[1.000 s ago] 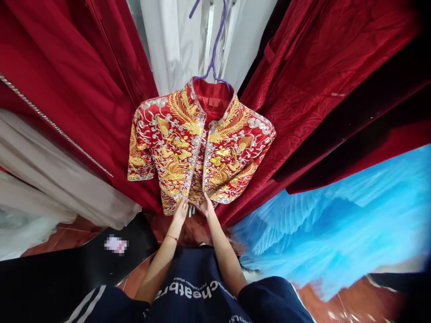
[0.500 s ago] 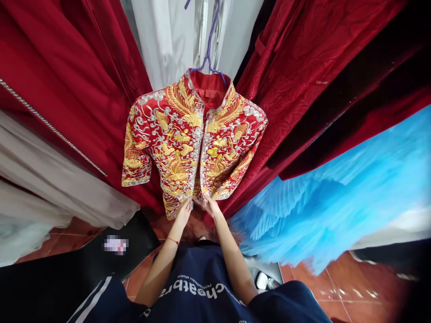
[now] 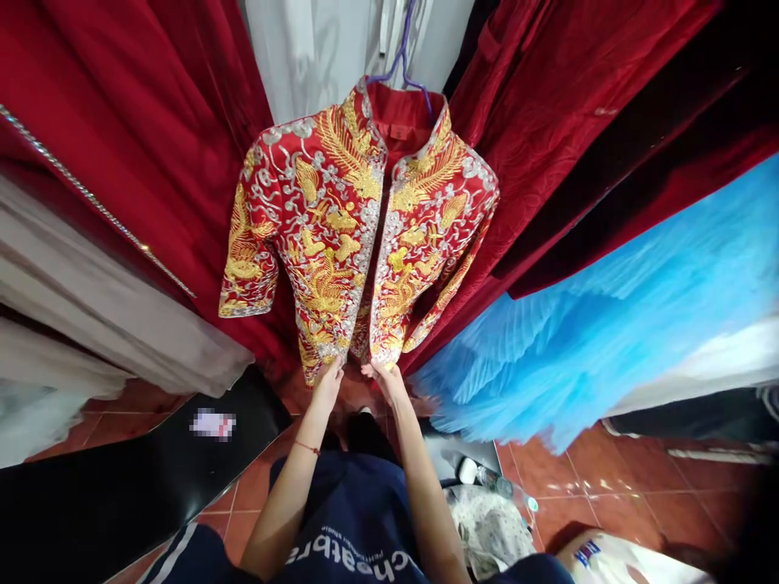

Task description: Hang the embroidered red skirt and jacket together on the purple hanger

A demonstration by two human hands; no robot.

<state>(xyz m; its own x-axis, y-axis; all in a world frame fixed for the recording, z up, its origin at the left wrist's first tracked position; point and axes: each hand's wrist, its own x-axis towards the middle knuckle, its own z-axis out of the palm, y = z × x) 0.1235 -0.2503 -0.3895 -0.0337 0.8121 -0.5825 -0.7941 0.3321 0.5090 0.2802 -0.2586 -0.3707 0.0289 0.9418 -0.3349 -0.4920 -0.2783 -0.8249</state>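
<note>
A short red jacket [image 3: 332,235] with gold and silver embroidery hangs from a purple hanger [image 3: 402,58] in front of me. Its front is unfastened, with a narrow gap between the two edges. My left hand [image 3: 329,380] grips the bottom corner of the front panel on the left side of the view. Opposite it, my right hand [image 3: 385,380] pinches the other panel's bottom corner. Both sleeves hang free. My thumbs lie on the outer face of the hem, and the cloth hides part of my fingers.
Red garments [image 3: 164,162] hang on both sides, with pale fabric [image 3: 109,268] at the left. A fluffy blue dress [image 3: 608,324] hangs at the right. Below are a black platform [image 3: 152,478], a tiled floor [image 3: 548,478], a bottle [image 3: 496,482] and a white bag [image 3: 626,560].
The jacket appears nearer and higher in view, its front edges slightly farther apart at the hem. Both hands keep hold of the corners. More floor items show at the bottom right.
</note>
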